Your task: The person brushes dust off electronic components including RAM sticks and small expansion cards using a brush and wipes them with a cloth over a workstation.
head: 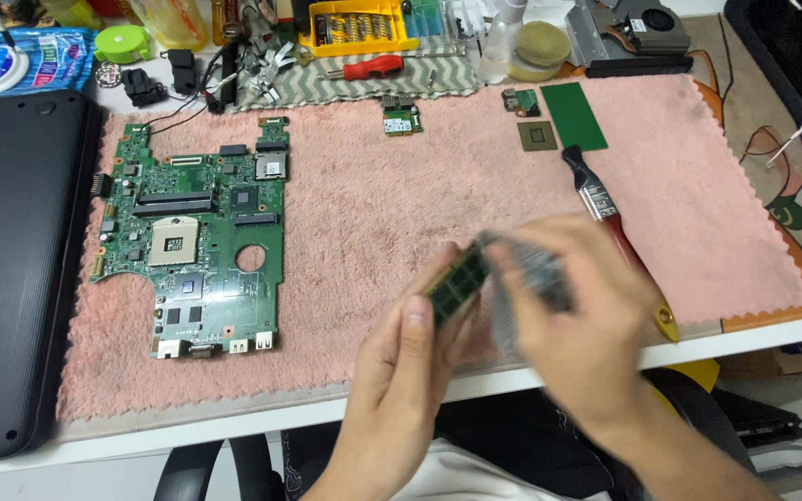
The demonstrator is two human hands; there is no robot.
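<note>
— Two hands over the fuzzy pink cloth mat (401, 213), yes? What has each got?

— The left hand (410, 357) is closed on a small green memory module with dark chips (458, 282), thumb on its near face, fingers behind it. It is held up above the mat's near edge. The right hand (577, 315) is blurred; its fingers curl about something greyish and see-through at the module's far end, but I cannot tell what it is or how firm the hold is.

— And what lies on the mat itself?

— A large green laptop mainboard with a square socket (199, 237) rests flat on the mat's left part. A little green card (402, 118) lies near the mat's far edge, in the middle. A plain green rectangular board (574, 115), a square chip (537, 135) and another small green board (521, 101) sit at the mat's far right. A brush with a red handle and black bristles (605, 209) lies aslant, partly under the right hand.

— Off the mat?

— A black laptop shell (11, 269) lies just left of it on the white table (234, 422). A yellow screwdriver-bit case (357, 26) stands beyond the mat's far edge.
</note>
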